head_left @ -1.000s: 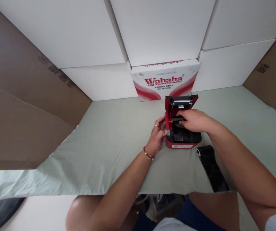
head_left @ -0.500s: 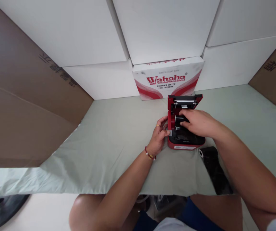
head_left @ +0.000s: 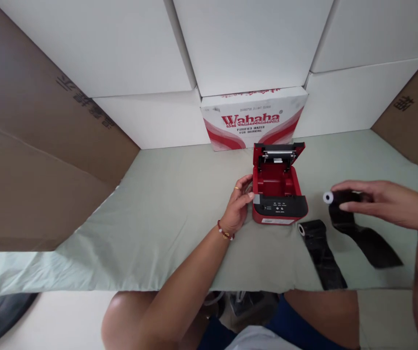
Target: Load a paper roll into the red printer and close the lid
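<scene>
Film roll (head_left: 349, 197) is held in the right hand (head_left: 384, 200)

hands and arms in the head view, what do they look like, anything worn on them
Both hands are bare, without gloves. The left hand has a gold-coloured ring on one finger, and its wrist wears a dark red bracelet with pale beads and a gold-coloured charm. The right hand shows no ring or bracelet. No sleeve covers the left forearm.

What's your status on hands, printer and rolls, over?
Left hand on red printer, at its left side. Right hand gripping black roll, strip trailing. Printer lid up. Second black roll on green cloth near printer's front right corner.
</scene>
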{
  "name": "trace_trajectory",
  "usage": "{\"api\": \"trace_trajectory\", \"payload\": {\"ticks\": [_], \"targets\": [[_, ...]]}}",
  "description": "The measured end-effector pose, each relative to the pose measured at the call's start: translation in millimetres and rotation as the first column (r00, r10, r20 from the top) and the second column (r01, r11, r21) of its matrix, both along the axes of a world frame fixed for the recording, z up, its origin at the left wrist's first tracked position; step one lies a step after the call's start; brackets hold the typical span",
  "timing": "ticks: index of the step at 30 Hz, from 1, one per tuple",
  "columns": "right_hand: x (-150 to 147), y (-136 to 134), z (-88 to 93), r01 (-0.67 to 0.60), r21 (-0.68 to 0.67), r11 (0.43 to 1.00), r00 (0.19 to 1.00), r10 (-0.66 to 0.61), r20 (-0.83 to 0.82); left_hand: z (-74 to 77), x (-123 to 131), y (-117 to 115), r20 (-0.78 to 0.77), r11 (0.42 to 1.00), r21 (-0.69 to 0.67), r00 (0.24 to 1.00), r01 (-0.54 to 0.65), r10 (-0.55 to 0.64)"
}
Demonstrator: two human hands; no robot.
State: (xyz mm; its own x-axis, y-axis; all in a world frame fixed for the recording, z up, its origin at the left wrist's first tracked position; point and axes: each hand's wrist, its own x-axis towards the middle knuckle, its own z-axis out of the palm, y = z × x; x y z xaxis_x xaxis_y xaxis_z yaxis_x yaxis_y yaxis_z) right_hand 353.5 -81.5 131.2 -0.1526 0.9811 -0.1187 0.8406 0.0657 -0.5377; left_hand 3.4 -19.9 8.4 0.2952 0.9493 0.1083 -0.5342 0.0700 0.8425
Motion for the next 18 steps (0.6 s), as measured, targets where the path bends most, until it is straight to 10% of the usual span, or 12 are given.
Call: {"api": "trace_trajectory", "payload": {"ticks": [3,13,18], "targets": [[17.9,-4.9,-29.0,-0.061,-0.197,0.978,0.997,0.07,0.037,0.8,0.6,-0.1,0.002,0.999,-0.025,1.0,-0.025,0.025],[-63.0,-32.1,-47.0,-0.214,-0.1,0.972,0.976,0.217,0.018,1.5,-3.5,-5.2,-0.096,0.993,-0.046,0.99,-0.11,0.105],[-49.0,-40.5,-5.5,-0.412,-0.236,0.88,0.909,0.377,-0.179,1.3,-4.5,-8.1,-0.186,0.987,-0.023,0.97,-0.162,0.155]]}}
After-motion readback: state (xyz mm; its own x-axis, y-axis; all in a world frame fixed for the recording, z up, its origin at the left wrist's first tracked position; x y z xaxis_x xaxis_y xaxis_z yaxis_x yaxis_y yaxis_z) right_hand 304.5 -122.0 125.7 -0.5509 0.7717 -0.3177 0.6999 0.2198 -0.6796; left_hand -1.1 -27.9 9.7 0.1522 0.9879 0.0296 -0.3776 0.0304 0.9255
